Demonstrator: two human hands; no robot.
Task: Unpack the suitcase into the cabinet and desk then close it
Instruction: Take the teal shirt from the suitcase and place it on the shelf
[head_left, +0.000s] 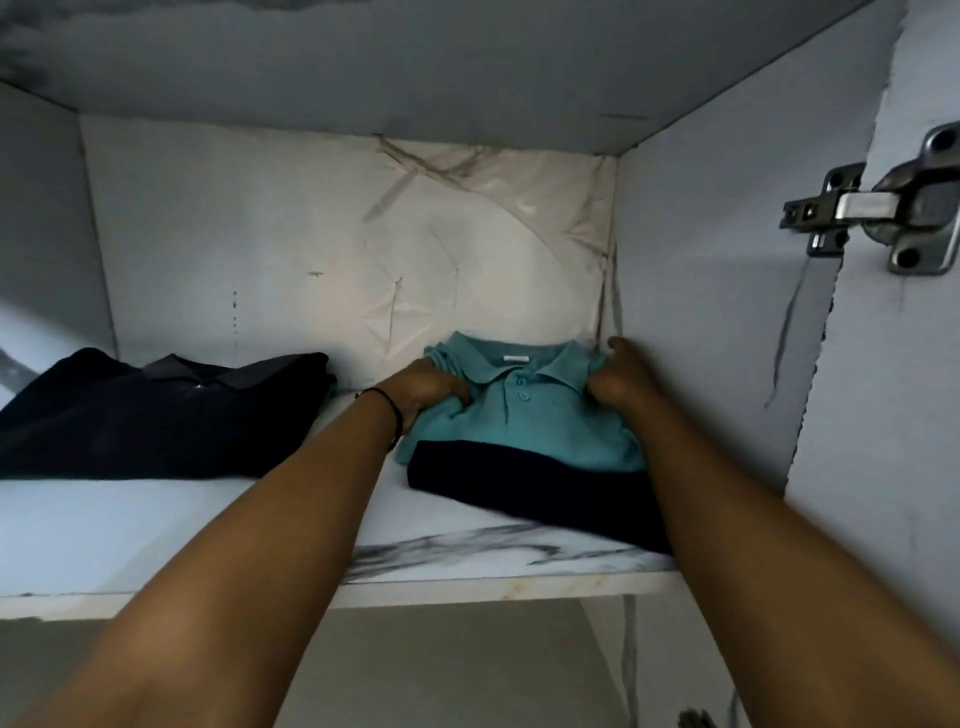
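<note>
A: Step?
B: Stowing clothes in the cabinet. Teal polo (524, 431) is on the shelf (156, 530), far right, lying on a dark garment (519, 493).
A: Grips?
B: Left grip (421, 389) and right grip (618, 382) each clutch polo cloth either side of the collar.
A: Polo condition?
B: Folded, collar up, buttoned, rumpled at the shoulders.
A: Next?
B: My guess: let go and pull the arms out without dragging the fold. Dark polo (156, 410) sits apart, left. Suitcase not in view.

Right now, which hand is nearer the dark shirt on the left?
Left. The left hand grips the teal polo on the side toward the dark shirt; the right hand grips its far side.
</note>
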